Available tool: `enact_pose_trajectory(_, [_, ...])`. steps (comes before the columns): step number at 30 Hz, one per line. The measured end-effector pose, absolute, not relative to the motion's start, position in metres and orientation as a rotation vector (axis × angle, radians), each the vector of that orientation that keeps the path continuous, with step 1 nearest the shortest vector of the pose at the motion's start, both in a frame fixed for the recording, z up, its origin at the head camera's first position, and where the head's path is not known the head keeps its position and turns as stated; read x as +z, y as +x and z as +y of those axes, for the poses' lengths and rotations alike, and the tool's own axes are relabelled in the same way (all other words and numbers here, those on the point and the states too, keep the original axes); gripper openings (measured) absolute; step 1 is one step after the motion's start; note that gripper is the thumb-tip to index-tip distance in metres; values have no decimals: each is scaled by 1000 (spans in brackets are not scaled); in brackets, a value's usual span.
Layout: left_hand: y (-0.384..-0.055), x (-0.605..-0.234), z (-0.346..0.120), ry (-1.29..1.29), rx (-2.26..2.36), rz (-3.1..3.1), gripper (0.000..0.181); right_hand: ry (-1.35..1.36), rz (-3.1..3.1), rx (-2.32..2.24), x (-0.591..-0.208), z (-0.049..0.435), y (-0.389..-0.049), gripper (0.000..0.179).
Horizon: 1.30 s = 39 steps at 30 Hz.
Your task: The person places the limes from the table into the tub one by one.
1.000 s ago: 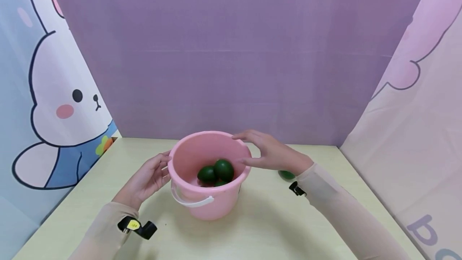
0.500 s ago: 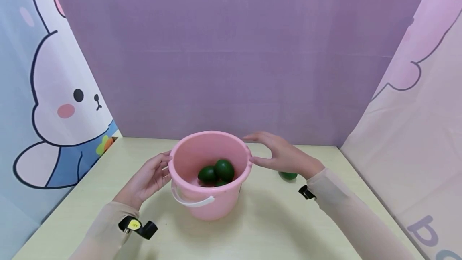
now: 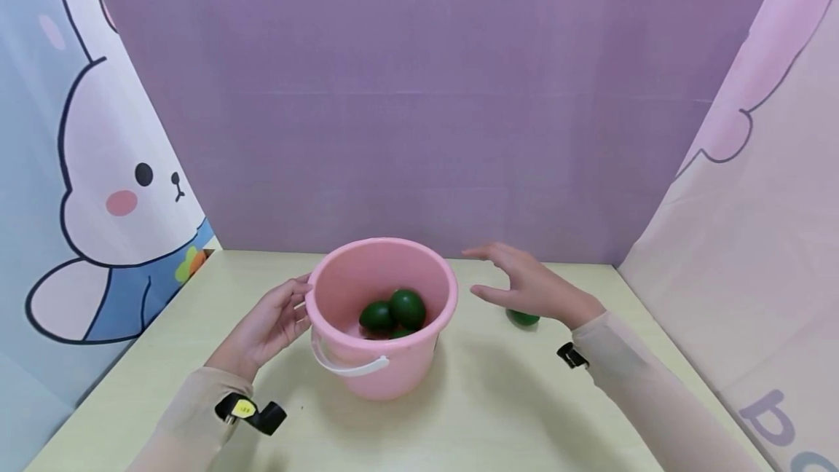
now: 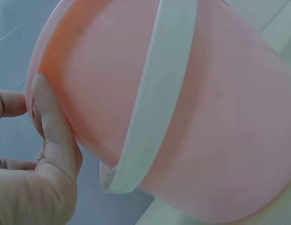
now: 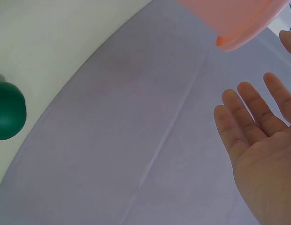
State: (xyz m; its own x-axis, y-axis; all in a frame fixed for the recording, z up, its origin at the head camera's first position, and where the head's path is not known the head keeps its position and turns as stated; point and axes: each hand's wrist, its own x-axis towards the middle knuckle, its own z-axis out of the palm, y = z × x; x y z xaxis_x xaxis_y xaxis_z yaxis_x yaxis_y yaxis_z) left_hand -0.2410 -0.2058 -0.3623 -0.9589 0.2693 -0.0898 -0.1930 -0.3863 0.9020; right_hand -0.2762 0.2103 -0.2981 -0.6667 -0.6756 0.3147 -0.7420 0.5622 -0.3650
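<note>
A pink plastic bucket (image 3: 400,370) stands on the table, its white handle (image 3: 350,368) hanging down in front. Inside lie smooth dark green egg-shaped fruits, avocado-like: one round (image 3: 408,309), one beside it (image 3: 376,317), a third partly hidden by the rim. My left hand (image 3: 269,323) holds the bucket's left rim; in the left wrist view its thumb (image 4: 47,103) presses just under the rim. Right of the bucket, my right hand (image 3: 534,286) hovers with fingers spread, touching nothing. Another green fruit (image 3: 523,319) lies on the table, partly covered by that hand.
The pale wooden table (image 3: 485,414) is bounded by a purple cloth wall (image 3: 419,108) behind. Printed fabric panels rise at the left (image 3: 39,130) and right (image 3: 741,253).
My right hand has moved from the bucket's right rim away to the right, coming off it. The left hand and the bucket have stayed in place.
</note>
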Motion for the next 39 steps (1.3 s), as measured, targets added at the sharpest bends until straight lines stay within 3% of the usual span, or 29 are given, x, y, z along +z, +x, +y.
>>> enact_pose_trajectory(39, [-241, -363, -207, 163, 2409, 1528, 36, 897, -2807, 811, -359, 264, -302, 50])
